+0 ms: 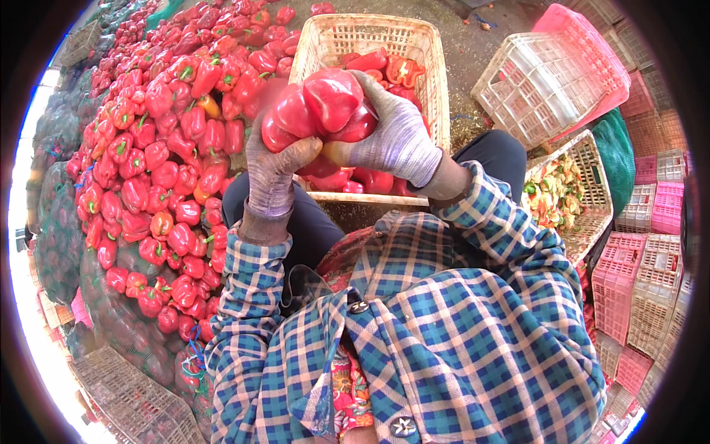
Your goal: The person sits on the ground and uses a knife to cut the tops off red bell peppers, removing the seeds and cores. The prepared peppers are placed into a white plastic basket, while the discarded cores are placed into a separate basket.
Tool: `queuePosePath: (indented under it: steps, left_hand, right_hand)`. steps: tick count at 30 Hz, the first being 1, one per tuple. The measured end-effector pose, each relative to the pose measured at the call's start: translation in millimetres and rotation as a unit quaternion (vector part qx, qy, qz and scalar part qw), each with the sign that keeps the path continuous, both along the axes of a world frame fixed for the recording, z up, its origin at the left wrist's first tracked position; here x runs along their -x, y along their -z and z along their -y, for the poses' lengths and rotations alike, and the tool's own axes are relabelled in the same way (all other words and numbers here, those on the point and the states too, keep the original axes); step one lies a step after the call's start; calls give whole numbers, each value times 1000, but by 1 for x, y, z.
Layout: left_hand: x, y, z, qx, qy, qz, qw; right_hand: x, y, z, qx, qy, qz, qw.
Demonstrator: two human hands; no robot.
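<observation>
A large, glossy red bell pepper (pixel 319 108) is held up between my two gloved hands, its lobes turned towards me. My left hand (pixel 274 161) grips its left side, with the thumb along the lower edge. Around the right side wraps my right hand (pixel 388 127), its yellowed thumb tip close to the left thumb. Whether it is one whole pepper or pieces pressed together I cannot tell. Below the hands stands a cream plastic crate (pixel 369 25) holding red peppers, among them a cut-open pepper (pixel 404 71) with its hollow inside showing.
A big heap of red bell peppers (pixel 161 161) spreads on the left, beside filled mesh sacks (pixel 58 233). To the right, a tilted crate (pixel 599 186) holds pepper cores and scraps (pixel 554 191). White and pink crates (pixel 549 83) lie behind it; stacked crates (pixel 621 283) line the right edge.
</observation>
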State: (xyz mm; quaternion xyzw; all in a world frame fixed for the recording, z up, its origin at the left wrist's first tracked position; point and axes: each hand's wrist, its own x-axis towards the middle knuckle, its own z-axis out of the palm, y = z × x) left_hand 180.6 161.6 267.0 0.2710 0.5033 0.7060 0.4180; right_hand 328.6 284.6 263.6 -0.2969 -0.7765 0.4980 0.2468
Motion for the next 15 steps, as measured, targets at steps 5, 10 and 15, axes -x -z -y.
queuePosePath:
  steps: [5, 10, 15]
  left_hand:
    - [8, 9, -1, -10, 45, 15, 999]
    - [9, 10, 1, -14, 92, 72, 993]
    - [28, 34, 15, -24, 183, 203, 962]
  right_hand:
    - [-10, 0, -13, 22, -60, -38, 997]
    - [-25, -10, -27, 183, -139, -83, 970]
    - [-62, 45, -66, 532, -160, -195, 809]
